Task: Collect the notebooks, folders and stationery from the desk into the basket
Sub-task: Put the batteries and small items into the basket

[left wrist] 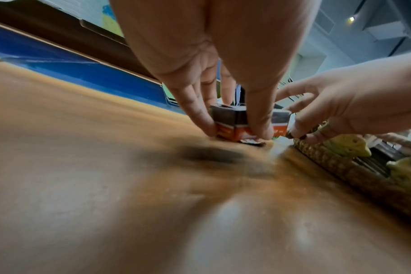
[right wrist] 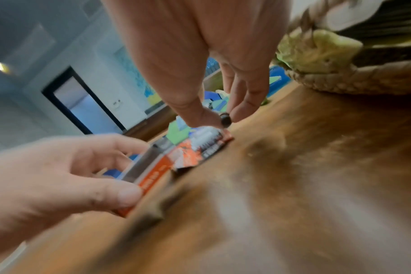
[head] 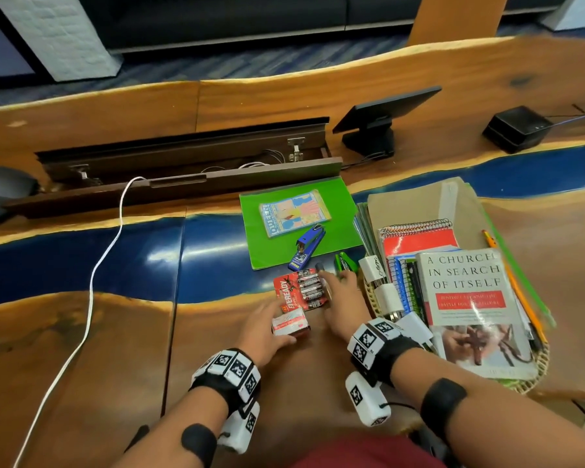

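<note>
- My left hand has its fingers narrowed onto a small red-and-white box, thumb on one side face and the other digits on the far side; the box sits on the counter at about 6 o'clock from the battery pack.
- My right hand lies over the 3 o'clock edge of the battery pack. The right wrist view shows thumb and forefinger closed on a small dark round thing at that edge; I cannot tell what it is.
- The box overlaps the near end of the pack, so I judge it best to lift the box straight up first instead of dragging it, or the card will skate along with it.
- The basket stands just at 3 o'clock of my right hand, already heaped with a book and spiral notebooks. I would drop small things into the gap near its rim, not on the sloping book cover, where they may slide off.
- The pack is flat card; I would get a fingertip under its edge before pinching.
- Waiting at 12 o'clock: the blue stapler, the green stapler, and the green folder with a booklet lying on it.
- I would clear the staplers before the folder, since the blue one rests on it.
</note>
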Demonstrator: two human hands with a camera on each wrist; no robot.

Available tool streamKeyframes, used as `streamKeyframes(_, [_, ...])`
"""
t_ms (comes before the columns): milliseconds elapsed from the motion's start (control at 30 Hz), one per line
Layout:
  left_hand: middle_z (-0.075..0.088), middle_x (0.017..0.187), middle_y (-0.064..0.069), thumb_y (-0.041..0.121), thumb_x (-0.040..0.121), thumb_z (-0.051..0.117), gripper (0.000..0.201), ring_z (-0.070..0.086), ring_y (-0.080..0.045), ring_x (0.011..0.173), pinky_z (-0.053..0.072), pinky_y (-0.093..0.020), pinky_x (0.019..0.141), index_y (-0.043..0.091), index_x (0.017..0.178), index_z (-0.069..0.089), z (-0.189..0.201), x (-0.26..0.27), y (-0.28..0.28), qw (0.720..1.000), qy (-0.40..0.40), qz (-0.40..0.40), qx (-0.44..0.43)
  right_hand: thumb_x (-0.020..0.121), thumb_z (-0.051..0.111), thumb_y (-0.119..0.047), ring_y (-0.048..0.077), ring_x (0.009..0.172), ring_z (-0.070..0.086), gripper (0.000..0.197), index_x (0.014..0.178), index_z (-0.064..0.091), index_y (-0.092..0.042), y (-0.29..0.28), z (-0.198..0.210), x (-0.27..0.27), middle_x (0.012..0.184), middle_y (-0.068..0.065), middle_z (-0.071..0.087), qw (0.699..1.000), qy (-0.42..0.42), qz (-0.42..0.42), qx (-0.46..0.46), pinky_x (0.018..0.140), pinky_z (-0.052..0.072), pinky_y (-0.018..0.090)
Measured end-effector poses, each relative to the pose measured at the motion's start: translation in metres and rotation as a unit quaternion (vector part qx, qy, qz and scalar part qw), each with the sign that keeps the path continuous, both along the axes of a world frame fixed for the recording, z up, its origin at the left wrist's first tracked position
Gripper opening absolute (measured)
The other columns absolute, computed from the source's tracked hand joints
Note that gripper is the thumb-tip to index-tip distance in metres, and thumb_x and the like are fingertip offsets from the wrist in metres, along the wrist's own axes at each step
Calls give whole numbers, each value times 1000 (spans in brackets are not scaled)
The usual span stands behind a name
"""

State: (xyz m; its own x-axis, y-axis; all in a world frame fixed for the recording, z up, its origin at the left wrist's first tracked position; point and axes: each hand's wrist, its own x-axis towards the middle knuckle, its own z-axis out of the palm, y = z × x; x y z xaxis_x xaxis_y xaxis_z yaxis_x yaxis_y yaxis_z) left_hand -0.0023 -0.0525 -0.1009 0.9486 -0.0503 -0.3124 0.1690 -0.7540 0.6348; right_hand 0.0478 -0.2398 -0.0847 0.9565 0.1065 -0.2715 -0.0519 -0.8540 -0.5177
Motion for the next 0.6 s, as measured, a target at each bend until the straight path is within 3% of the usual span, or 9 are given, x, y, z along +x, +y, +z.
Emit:
streamKeyframes(100, [60, 111, 6, 33, 68, 88, 55, 57, -11, 98, 37, -18, 76, 22, 115, 62, 2, 0, -2, 999, -10, 36, -22, 77, 66, 2, 31, 122, 50, 76, 143, 42, -26, -1, 13, -1, 141, 12, 33, 1000, 4, 2, 27, 105, 41, 35])
streamKeyframes(167, [63, 105, 6, 37, 66, 88, 52, 59, -11, 89, 43, -20, 75, 23, 109, 63, 3, 2, -2, 998, -12, 45, -37, 77, 69, -2, 27, 121, 52, 69, 139, 49, -26, -4, 26, 0, 137, 10, 43, 998, 2, -7, 60, 103, 39, 30])
streamKeyframes(267, [65, 109, 2, 39, 63, 89, 55, 64, -13, 91, 53, -30, 86, 24, 109, 61, 5, 8, -3, 997, -6, 53, -61, 77, 76, -11, 20, 110, 59, 52, 125, 62, -25, -15, 53, 1, 123, 3, 61, 993, 0, -42, 111, 92, 44, 25])
streamKeyframes(367, [61, 109, 2, 33, 65, 90, 52, 65, -15, 95, 55, -37, 89, 30, 105, 57, 12, 12, -11, 996, -24, 45, -76, 76, 77, -11, 16, 101, 62, 47, 119, 66, -25, -41, 81, -1, 115, -2, 64, 979, 8, -82, 185, 82, 48, 23])
streamKeyframes(433, [58, 110, 2, 28, 65, 90, 52, 66, -17, 97, 55, -39, 90, 33, 104, 56, 21, 15, -22, 995, -35, 28, -91, 76, 74, -7, 12, 95, 64, 45, 114, 68, -29, -65, 100, -4, 111, -5, 65, 969, -7, -109, 221, 77, 50, 21])
streamKeyframes(500, [54, 113, 3, 22, 65, 89, 53, 64, -18, 100, 53, -39, 93, 35, 106, 57, 33, 21, -39, 994, -54, 3, -99, 75, 74, -4, 9, 88, 65, 44, 111, 70, -28, -91, 117, -8, 104, -5, 67, 954, -30, -142, 261, 80, 53, 25])
streamKeyframes(600, [52, 114, 7, 16, 69, 84, 51, 58, -14, 105, 49, -36, 97, 32, 111, 60, 53, 33, -69, 990, -90, -57, -91, 78, 71, 1, 14, 81, 67, 38, 106, 73, -24, -130, 136, -14, 93, -3, 69, 923, -65, -193, 328, 75, 57, 27])
